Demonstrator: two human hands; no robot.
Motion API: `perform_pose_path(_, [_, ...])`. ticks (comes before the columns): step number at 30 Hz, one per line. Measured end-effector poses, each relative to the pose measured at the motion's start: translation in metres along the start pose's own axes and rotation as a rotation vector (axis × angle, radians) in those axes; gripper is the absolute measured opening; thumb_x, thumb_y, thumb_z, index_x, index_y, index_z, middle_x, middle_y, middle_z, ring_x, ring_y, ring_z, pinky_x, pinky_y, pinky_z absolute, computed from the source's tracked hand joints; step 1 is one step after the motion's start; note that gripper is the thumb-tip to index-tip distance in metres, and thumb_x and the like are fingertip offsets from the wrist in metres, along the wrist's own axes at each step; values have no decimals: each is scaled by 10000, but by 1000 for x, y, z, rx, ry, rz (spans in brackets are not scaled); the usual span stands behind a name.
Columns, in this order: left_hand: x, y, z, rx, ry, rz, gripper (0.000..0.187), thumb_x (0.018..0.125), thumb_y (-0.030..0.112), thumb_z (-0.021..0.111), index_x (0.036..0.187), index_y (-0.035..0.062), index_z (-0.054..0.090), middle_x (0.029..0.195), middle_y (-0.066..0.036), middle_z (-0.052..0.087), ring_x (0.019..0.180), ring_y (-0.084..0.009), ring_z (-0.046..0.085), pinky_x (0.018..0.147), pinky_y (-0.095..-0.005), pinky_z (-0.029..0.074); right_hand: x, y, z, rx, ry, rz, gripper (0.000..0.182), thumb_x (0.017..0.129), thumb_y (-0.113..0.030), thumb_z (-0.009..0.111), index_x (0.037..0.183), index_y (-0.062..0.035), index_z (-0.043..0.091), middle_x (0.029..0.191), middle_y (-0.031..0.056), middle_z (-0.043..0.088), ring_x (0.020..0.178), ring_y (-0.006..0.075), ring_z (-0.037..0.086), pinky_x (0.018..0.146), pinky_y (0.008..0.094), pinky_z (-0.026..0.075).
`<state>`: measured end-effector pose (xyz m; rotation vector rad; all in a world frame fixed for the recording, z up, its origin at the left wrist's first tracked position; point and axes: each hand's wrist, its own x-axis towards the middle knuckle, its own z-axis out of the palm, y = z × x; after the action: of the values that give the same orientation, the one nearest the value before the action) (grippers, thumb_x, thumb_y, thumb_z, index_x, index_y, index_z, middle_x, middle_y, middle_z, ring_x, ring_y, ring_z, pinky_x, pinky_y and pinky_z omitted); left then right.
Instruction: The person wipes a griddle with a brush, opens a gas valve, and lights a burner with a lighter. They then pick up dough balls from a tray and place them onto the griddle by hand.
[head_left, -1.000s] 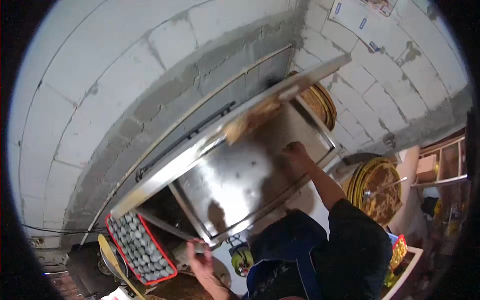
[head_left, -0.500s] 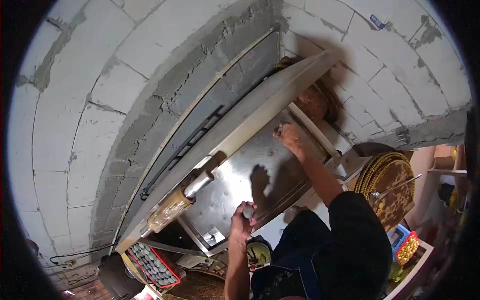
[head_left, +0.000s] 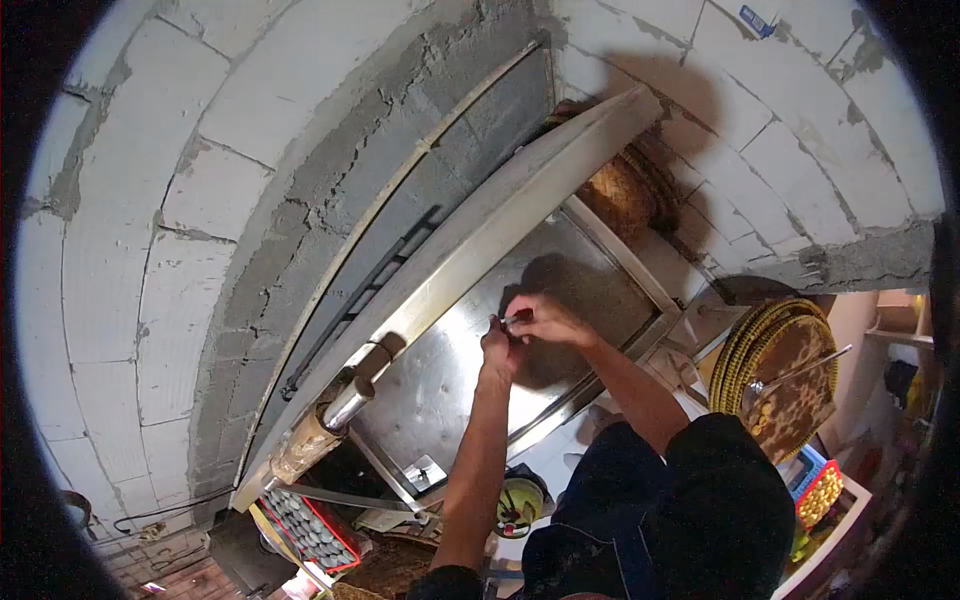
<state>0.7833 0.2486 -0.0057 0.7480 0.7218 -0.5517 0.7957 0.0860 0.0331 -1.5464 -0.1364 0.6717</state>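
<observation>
My left hand point(head_left: 497, 347) and my right hand point(head_left: 548, 320) meet above a large shiny steel plate point(head_left: 430, 400). Both pinch one small object point(head_left: 512, 321) that looks metallic with a reddish bit; it is too small to identify. My left arm reaches up from the bottom, and my right arm, in a dark sleeve, comes in from the right. A long pale steel edge point(head_left: 480, 250) runs diagonally just beyond the hands.
A cylinder with a metal end point(head_left: 322, 432) lies at the plate's lower left corner. Below it stands a red crate of round grey pieces point(head_left: 305, 525). Round woven trays point(head_left: 775, 370) lean at right, another woven disc point(head_left: 620, 195) behind the plate. Block wall all around.
My left hand rose from the plate's lower edge with its small grey object. My right hand came down from the far corner, and now both hands meet over the plate.
</observation>
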Motion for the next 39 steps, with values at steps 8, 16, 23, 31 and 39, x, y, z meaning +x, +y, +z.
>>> perform_pose_path(8, [77,0,-23,178,13,267,494,1052,454,286,1204,34,498,1052,-133,651,875,-311,615,774,-439,515,123,68,-67,-76,763,-59,409,876,-395,702,983,-1,682,827,100,708,750,217,687,748,341,529])
perform_pose_path(16, [16,11,55,380,224,258,627,1007,570,344,1387,83,451,1369,-92,535,1271,-296,457,1036,-474,308,66,41,-33,189,399,23,344,839,-195,771,1082,11,643,810,34,653,686,107,616,590,282,529])
perform_pose_path(23, [-14,-3,24,478,171,251,710,1018,550,349,1453,-10,377,1494,-192,403,1407,-306,340,1155,-413,248,88,80,-63,-606,736,-11,419,856,-167,665,1234,-14,570,1053,111,667,833,299,640,713,415,517])
perform_pose_path(31, [-146,-25,-43,773,108,276,652,966,595,474,1252,22,592,1271,-131,601,1171,-259,559,937,-411,456,83,48,-50,-1256,864,15,523,837,-342,684,1264,-63,571,1364,136,493,1301,375,383,996,550,313])
perform_pose_path(39, [-304,-27,-113,497,178,300,408,990,394,573,1227,64,609,1069,-4,646,1021,-126,547,898,-294,445,5,21,95,-933,252,-155,405,907,-321,625,1173,-16,647,986,230,687,960,424,627,865,499,490])
